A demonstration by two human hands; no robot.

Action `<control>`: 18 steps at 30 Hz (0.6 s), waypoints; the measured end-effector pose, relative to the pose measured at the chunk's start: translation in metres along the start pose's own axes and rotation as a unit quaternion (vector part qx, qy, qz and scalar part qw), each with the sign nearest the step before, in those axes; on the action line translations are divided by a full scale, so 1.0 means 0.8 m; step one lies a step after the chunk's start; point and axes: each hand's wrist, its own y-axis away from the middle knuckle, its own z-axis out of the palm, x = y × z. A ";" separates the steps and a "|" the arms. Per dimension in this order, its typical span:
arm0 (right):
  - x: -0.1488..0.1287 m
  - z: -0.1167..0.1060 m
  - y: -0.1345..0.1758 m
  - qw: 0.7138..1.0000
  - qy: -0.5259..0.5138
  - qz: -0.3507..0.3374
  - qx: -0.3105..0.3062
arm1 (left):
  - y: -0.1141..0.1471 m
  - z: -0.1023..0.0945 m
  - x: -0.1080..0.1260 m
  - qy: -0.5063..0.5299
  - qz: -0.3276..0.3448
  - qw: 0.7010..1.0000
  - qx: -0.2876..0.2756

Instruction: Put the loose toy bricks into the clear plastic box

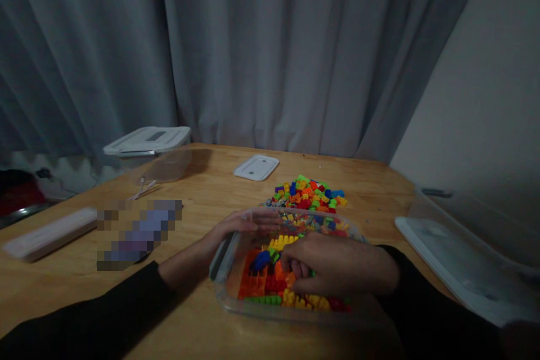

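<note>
The right hand [341, 270] curls its grip narrow among colourful plastic bricks [274, 278] inside the clear rectangular plastic tub [236, 304], near on the worktop [202, 191]. The left hand [240, 225] lies flat along its left-far rim, grip open; the tub's long axis runs left-right.

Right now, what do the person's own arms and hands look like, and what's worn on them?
Both arms wear long black sleeves, the left sleeve ending at the forearm, the right sleeve reaching the wrist. The left hand and right hand are bare: no gloves, rings or watch show. The dim light hides any finer detail of the fabric.
</note>
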 end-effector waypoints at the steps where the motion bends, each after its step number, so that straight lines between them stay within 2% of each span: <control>1: 0.001 0.000 0.000 1.000 -0.002 -0.003 0.000 | 0.000 0.001 0.000 0.001 0.003 1.000 0.002; 9: 0.004 0.001 -0.001 1.000 0.004 -0.012 0.000 | 0.002 0.009 0.004 -0.006 0.006 1.000 0.019; 18: 0.002 0.001 0.001 1.000 -0.006 -0.009 -0.006 | 0.000 0.000 -0.002 -0.011 0.012 1.000 0.009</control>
